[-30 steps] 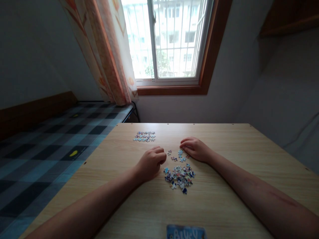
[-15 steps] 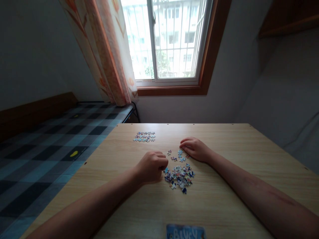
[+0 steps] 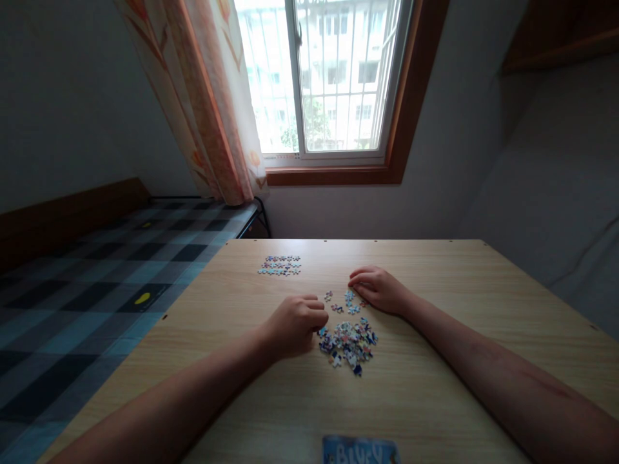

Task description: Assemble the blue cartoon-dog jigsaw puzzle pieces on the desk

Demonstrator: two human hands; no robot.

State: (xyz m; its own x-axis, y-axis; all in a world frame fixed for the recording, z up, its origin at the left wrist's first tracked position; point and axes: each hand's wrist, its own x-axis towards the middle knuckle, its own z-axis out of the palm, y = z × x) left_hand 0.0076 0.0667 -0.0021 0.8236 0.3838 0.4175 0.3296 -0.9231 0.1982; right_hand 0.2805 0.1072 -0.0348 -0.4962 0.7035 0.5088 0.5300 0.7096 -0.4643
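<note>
A heap of jigsaw puzzle pieces (image 3: 351, 341) lies in the middle of the table. At its upper left edge is my left hand (image 3: 300, 322), fingers curled in and fingertips hidden, so what they hold, if anything, does not show. My right hand (image 3: 380, 289) rests on the tabletop beyond the heap, its fingers loosely stretched out and apart. Close by its fingertips lie some light blue puzzle pieces (image 3: 350, 299), and a few loose pieces (image 3: 337, 309) are scattered between the two hands. Farther back on the left, several pieces stand in neat rows (image 3: 280, 265).
The wooden table (image 3: 435, 399) carries a blue box or card lettered "BLUEY" (image 3: 360, 449) at its near edge. A bed with a checked cover (image 3: 97, 303) adjoins it on the left. Beyond the table are a window (image 3: 338, 77) and a curtain (image 3: 207, 96).
My left hand has shifted very slightly to the right at the heap's edge. The right hand and the pieces look unmoved.
</note>
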